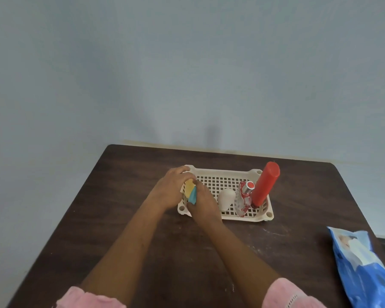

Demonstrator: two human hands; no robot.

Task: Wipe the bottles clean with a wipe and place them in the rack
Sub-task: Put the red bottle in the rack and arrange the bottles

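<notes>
A cream perforated rack (226,172) sits on the dark wooden table (187,252). Both hands meet over its left end around a yellow and teal bottle (191,190). My left hand (172,190) curls over the bottle from the left. My right hand (203,205) grips it from the right and below. No wipe shows in either hand. Inside the rack stand a white bottle (226,197), a clear bottle with a red and silver cap (242,198) and a tall red bottle (265,184) leaning at the right end.
A blue wipes pack (362,263) lies at the table's right edge. A pale wall (187,74) rises just behind the table. Pink sleeves (89,298) show at the bottom of the view.
</notes>
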